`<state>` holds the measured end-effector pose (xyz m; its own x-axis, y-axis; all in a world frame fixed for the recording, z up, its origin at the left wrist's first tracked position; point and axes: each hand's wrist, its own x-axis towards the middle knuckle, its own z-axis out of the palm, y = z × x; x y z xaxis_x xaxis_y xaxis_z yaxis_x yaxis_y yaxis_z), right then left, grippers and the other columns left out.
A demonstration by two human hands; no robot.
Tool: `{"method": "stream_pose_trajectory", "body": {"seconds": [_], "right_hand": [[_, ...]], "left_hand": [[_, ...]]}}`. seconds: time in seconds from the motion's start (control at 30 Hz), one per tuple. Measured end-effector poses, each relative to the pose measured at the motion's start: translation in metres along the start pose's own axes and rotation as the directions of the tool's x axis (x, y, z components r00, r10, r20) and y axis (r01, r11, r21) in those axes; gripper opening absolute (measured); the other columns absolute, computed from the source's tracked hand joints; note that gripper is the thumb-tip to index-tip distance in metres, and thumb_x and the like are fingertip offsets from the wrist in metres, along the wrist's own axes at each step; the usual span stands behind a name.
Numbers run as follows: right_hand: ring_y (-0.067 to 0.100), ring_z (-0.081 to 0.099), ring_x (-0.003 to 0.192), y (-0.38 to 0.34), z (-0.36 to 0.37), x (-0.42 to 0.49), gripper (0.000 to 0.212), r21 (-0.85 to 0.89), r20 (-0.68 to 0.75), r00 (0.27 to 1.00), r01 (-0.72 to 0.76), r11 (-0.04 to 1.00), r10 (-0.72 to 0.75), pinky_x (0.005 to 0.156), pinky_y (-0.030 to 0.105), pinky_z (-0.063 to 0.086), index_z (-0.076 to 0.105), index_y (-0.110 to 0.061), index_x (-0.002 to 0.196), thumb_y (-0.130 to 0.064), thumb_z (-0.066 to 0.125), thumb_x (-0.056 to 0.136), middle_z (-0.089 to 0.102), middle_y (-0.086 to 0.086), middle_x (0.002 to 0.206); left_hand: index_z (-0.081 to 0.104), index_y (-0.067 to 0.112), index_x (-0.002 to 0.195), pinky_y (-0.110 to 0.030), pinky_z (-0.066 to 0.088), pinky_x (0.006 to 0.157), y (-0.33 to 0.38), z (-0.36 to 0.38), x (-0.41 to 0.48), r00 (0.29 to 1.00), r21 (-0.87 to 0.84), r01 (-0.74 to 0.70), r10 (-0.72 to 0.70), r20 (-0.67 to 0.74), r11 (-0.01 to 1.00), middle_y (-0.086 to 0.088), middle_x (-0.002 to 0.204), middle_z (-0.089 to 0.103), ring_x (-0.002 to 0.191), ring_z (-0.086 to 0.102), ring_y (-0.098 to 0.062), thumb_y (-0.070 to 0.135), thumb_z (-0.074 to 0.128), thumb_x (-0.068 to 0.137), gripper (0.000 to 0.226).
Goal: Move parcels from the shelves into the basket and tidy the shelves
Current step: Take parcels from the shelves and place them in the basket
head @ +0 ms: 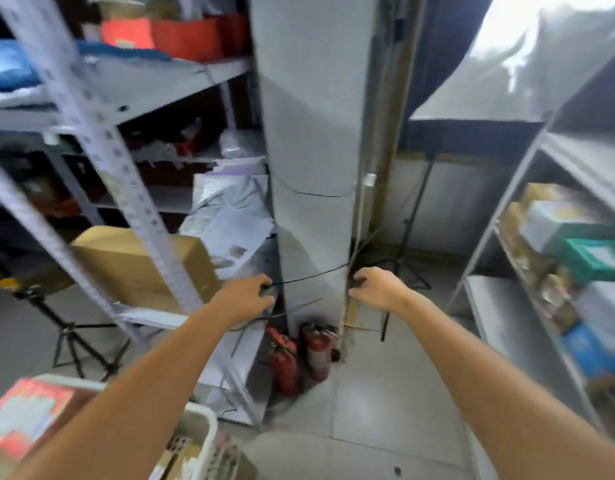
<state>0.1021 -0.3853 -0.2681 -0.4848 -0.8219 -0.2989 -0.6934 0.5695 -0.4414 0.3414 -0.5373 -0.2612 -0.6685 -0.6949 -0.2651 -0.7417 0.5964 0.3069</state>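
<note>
Cardboard box (pixel 140 268) and grey mailer bags (pixel 230 216) are waiting on the left shelf (pixel 153 318), while the white basket (pixel 209 424) is sitting lower left, already holding parcels (pixel 25 414). The person's left hand (pixel 252 294) is gripping a black cable (pixel 313 274) looped round the pillar (pixel 313 133); the right hand (pixel 373 289) is curling at the far side, grip unclear. Tugging is probably risking dragging the cable loose onto the fire extinguishers (pixel 309 355) below.

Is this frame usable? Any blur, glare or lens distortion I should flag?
Head view: motion blur softens the whole frame, worst on the parcels at right; glare blows out the plastic sheet top right; wide-angle distortion makes the shelf upright at left lean steeply; the left hand and right hand are soft, so what their curled fingers hold is unclear.
</note>
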Motion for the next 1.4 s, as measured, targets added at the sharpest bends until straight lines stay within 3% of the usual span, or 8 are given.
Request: {"method": "stream_pose_trajectory", "body": {"seconds": [0.23, 0.47, 0.73, 1.03, 1.17, 1.3, 1.4], "right_hand": [[0.026, 0.052, 0.128, 0.105, -0.048, -0.042, 0.052, 0.070, -0.076, 0.976, -0.200, 0.977, 0.206, 0.104, 0.035, 0.042, 0.049, -0.018, 0.142, -0.040, 0.058, 0.096, 0.056, 0.006, 0.140], [0.026, 0.052, 0.127, 0.170, -0.065, -0.075, 0.050, 0.166, -0.136, 0.891, -0.411, 0.896, 0.434, 0.104, 0.037, 0.044, 0.051, -0.018, 0.140, -0.040, 0.058, 0.095, 0.057, 0.006, 0.139], [0.025, 0.052, 0.129, 0.214, -0.051, -0.139, 0.056, 0.324, -0.169, 0.666, -0.658, 0.679, 0.726, 0.105, 0.037, 0.044, 0.048, -0.016, 0.144, -0.041, 0.060, 0.095, 0.052, 0.006, 0.144], [0.028, 0.054, 0.124, 0.245, -0.010, -0.251, 0.051, 0.534, -0.176, 0.378, -0.739, 0.411, 0.909, 0.101, 0.033, 0.045, 0.052, -0.016, 0.139, -0.036, 0.063, 0.094, 0.055, 0.010, 0.139], [0.029, 0.058, 0.118, 0.270, 0.011, -0.298, 0.049, 0.648, -0.162, 0.276, -0.694, 0.313, 0.947, 0.101, 0.038, 0.047, 0.055, -0.016, 0.136, -0.035, 0.065, 0.092, 0.060, 0.011, 0.132], [0.029, 0.063, 0.105, 0.300, 0.034, -0.331, 0.034, 0.664, -0.156, 0.212, -0.700, 0.262, 0.965, 0.092, 0.038, 0.052, 0.063, -0.022, 0.120, -0.039, 0.062, 0.091, 0.067, 0.007, 0.119], [0.030, 0.060, 0.111, 0.325, 0.050, -0.344, 0.043, 0.682, -0.139, 0.159, -0.700, 0.211, 0.977, 0.091, 0.036, 0.051, 0.056, -0.022, 0.131, -0.041, 0.060, 0.093, 0.063, 0.007, 0.127]], "left_hand": [[0.047, 0.024, 0.141, -0.034, 0.045, 0.100, 0.121, 0.024, 0.057, 0.977, 0.024, -0.201, 0.198, 0.073, 0.979, -0.006, 0.134, 0.058, 0.122, 0.055, -0.024, 0.038, 0.056, 0.095, 0.049], [0.049, 0.027, 0.138, -0.034, 0.048, 0.095, 0.204, 0.054, 0.120, 0.900, 0.014, -0.414, 0.407, 0.158, 0.910, -0.003, 0.124, 0.062, 0.112, 0.058, -0.021, 0.039, 0.056, 0.094, 0.047], [0.052, 0.034, 0.134, -0.034, 0.048, 0.094, 0.297, 0.096, 0.154, 0.711, -0.004, -0.668, 0.639, 0.294, 0.745, 0.001, 0.123, 0.062, 0.113, 0.058, -0.020, 0.045, 0.058, 0.091, 0.045], [0.051, 0.026, 0.138, -0.033, 0.047, 0.097, 0.397, 0.157, 0.093, 0.422, -0.048, -0.871, 0.792, 0.441, 0.490, -0.006, 0.129, 0.062, 0.116, 0.059, -0.024, 0.040, 0.059, 0.094, 0.047], [0.053, 0.025, 0.137, -0.032, 0.048, 0.094, 0.430, 0.189, 0.054, 0.349, -0.072, -0.899, 0.806, 0.479, 0.432, -0.008, 0.127, 0.063, 0.113, 0.060, -0.025, 0.038, 0.062, 0.093, 0.046], [0.053, 0.026, 0.137, -0.033, 0.047, 0.096, 0.462, 0.224, 0.023, 0.312, -0.076, -0.912, 0.804, 0.506, 0.402, -0.008, 0.129, 0.062, 0.115, 0.060, -0.025, 0.038, 0.062, 0.093, 0.047], [0.052, 0.022, 0.138, -0.035, 0.046, 0.097, 0.481, 0.251, 0.008, 0.274, -0.094, -0.923, 0.809, 0.520, 0.373, -0.010, 0.132, 0.060, 0.117, 0.058, -0.025, 0.035, 0.061, 0.095, 0.046]]}}
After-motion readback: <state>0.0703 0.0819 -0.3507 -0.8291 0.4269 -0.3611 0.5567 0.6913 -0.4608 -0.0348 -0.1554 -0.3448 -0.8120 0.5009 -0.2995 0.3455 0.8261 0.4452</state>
